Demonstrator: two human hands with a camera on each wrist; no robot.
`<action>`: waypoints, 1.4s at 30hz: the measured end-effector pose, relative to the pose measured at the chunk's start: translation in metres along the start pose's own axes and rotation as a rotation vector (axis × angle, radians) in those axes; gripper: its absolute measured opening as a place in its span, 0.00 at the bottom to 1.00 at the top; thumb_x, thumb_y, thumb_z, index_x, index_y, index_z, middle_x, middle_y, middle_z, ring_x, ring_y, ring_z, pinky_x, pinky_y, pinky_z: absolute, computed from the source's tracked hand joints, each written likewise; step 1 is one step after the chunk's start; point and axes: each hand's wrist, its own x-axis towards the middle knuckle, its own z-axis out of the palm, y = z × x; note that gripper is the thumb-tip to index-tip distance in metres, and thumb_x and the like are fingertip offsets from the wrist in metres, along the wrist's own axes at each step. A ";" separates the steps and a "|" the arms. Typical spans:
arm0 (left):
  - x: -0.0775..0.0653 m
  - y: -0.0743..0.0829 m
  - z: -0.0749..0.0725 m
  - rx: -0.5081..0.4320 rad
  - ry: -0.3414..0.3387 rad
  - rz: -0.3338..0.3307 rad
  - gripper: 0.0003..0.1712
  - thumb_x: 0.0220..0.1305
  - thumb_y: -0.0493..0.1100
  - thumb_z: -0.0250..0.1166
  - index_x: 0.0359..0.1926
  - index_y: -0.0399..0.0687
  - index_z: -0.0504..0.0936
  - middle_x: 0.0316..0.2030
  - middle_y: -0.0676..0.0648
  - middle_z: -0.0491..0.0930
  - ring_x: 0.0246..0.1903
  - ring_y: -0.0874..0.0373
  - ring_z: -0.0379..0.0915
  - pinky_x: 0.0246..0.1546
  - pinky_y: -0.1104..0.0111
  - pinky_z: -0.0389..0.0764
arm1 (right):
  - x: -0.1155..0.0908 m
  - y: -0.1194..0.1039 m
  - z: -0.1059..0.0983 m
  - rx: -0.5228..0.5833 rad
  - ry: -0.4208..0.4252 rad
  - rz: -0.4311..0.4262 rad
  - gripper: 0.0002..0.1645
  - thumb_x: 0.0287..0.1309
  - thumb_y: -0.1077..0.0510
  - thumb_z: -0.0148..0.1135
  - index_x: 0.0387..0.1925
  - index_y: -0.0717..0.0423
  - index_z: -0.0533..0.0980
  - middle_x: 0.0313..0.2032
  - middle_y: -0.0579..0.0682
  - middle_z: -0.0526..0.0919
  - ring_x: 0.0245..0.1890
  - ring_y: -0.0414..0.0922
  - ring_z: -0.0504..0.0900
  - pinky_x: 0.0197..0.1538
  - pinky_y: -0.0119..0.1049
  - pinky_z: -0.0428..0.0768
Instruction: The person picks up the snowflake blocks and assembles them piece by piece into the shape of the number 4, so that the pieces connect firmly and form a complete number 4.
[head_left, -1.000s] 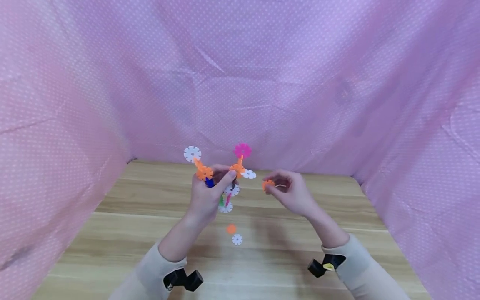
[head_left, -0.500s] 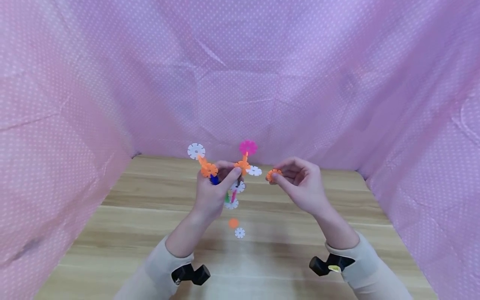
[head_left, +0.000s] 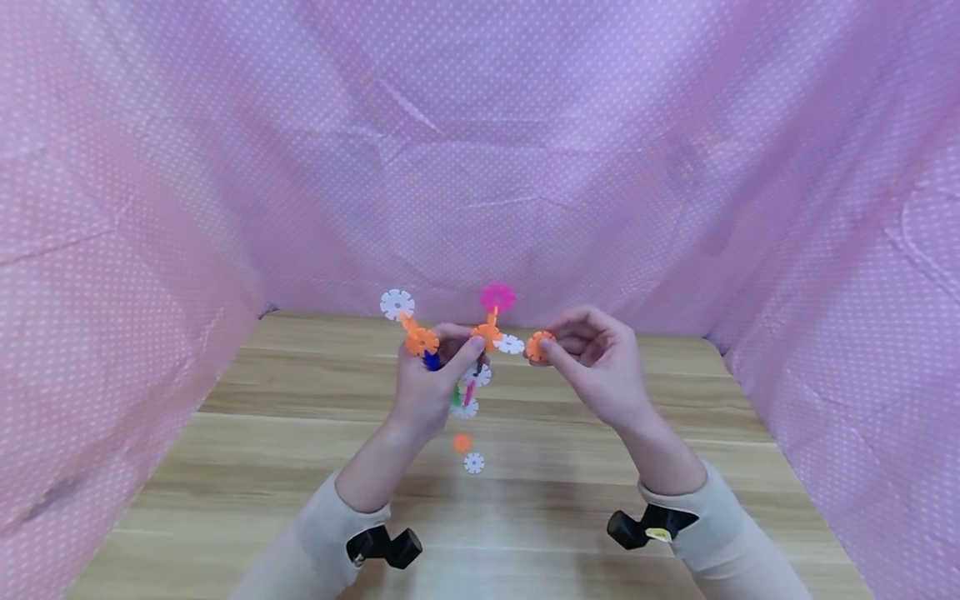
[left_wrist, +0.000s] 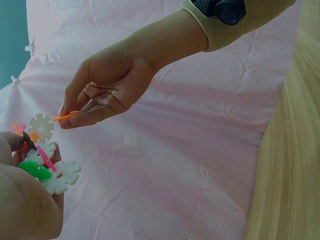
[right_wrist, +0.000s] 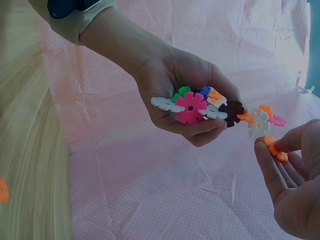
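My left hand (head_left: 423, 387) grips a joined chain of notched plastic discs above the table. White, orange and blue discs stick out on its left side; an orange disc (head_left: 486, 337), a pink disc (head_left: 498, 297) and a white disc (head_left: 511, 344) stand at its right. Below the thumb hang white, pink and green discs; the right wrist view shows the pink disc (right_wrist: 190, 107) and a dark brown disc (right_wrist: 233, 113) among them. Between thumb and fingers, my right hand (head_left: 600, 362) pinches a loose orange disc (head_left: 540, 346), close to the chain's outer white disc.
On the wooden table (head_left: 300, 467) lie an orange disc (head_left: 462, 443) and a white disc (head_left: 474, 463), nearer me than the hands. Pink dotted cloth (head_left: 480, 183) rises behind the table and along both sides.
My right hand has risen and brought its orange disc round to face me, near the chain's white disc. The left hand with the chain has shifted slightly right in view.
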 end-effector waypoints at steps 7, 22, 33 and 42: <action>-0.001 -0.002 0.000 0.010 -0.002 0.012 0.19 0.70 0.27 0.65 0.36 0.59 0.88 0.32 0.57 0.88 0.31 0.64 0.84 0.35 0.76 0.90 | -0.001 0.001 0.005 -0.007 -0.012 0.019 0.10 0.59 0.81 0.65 0.43 0.77 0.82 0.38 0.44 0.92 0.38 0.38 0.93 0.42 0.38 0.96; 0.000 -0.004 -0.002 -0.009 -0.048 0.026 0.18 0.71 0.27 0.65 0.33 0.56 0.87 0.29 0.57 0.86 0.29 0.63 0.82 0.33 0.76 0.88 | -0.007 0.005 0.012 -0.004 0.028 0.043 0.08 0.59 0.82 0.66 0.40 0.83 0.77 0.38 0.43 0.92 0.36 0.38 0.93 0.41 0.40 0.96; 0.005 0.001 -0.009 0.193 -0.075 -0.059 0.13 0.65 0.33 0.75 0.45 0.26 0.84 0.36 0.54 0.90 0.38 0.61 0.86 0.39 0.70 0.95 | -0.008 0.002 -0.004 -0.239 -0.081 0.169 0.07 0.59 0.76 0.70 0.40 0.71 0.84 0.36 0.38 0.90 0.31 0.38 0.88 0.38 0.30 0.94; 0.007 0.000 -0.017 0.188 -0.057 -0.006 0.25 0.58 0.27 0.72 0.58 0.29 0.80 0.42 0.57 0.89 0.42 0.63 0.84 0.38 0.78 0.89 | -0.012 0.010 -0.009 -0.112 -0.030 0.213 0.09 0.62 0.78 0.67 0.43 0.79 0.79 0.36 0.40 0.90 0.34 0.38 0.91 0.42 0.42 0.96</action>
